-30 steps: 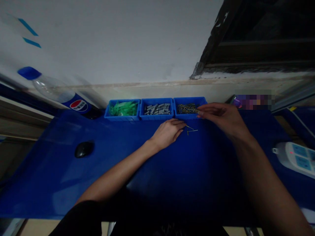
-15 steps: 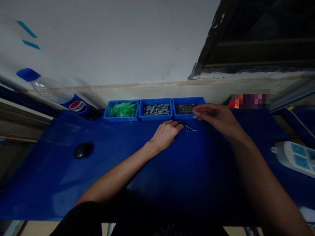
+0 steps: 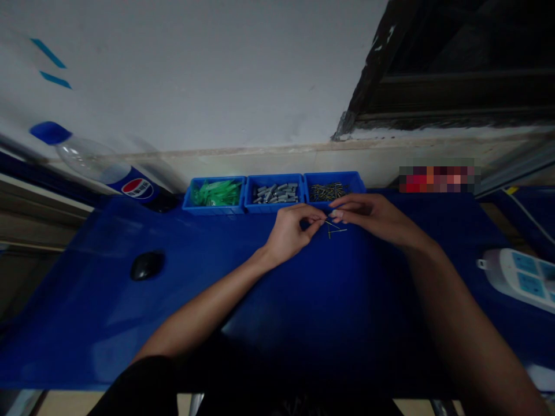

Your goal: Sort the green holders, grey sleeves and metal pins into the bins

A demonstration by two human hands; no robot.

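My left hand [image 3: 292,228] is closed in a pinch, thumb and forefinger meeting just in front of the right-hand bin. Whatever lies between those fingertips is too small to make out. Close beside it, my right hand [image 3: 373,215] also pinches, its fingertips nearly touching the left ones; its hold is not clear either. Below the fingertips, a few thin brass-coloured screws [image 3: 338,230] lie on the blue table. More such screws fill the right blue bin [image 3: 362,184] behind my hands.
The middle blue bin [image 3: 274,206] holds grey metal sleeves, the left one [image 3: 214,210] green plastic pieces. A cola bottle [image 3: 93,162] leans at the back left. A black mouse [image 3: 147,266] lies on the blue table [image 3: 195,352]; a white case [image 3: 505,268] is at right.
My left hand has lifted from the tabletop and turned into a pinch. My right hand has come away from the screw bin, down and left, to meet it.
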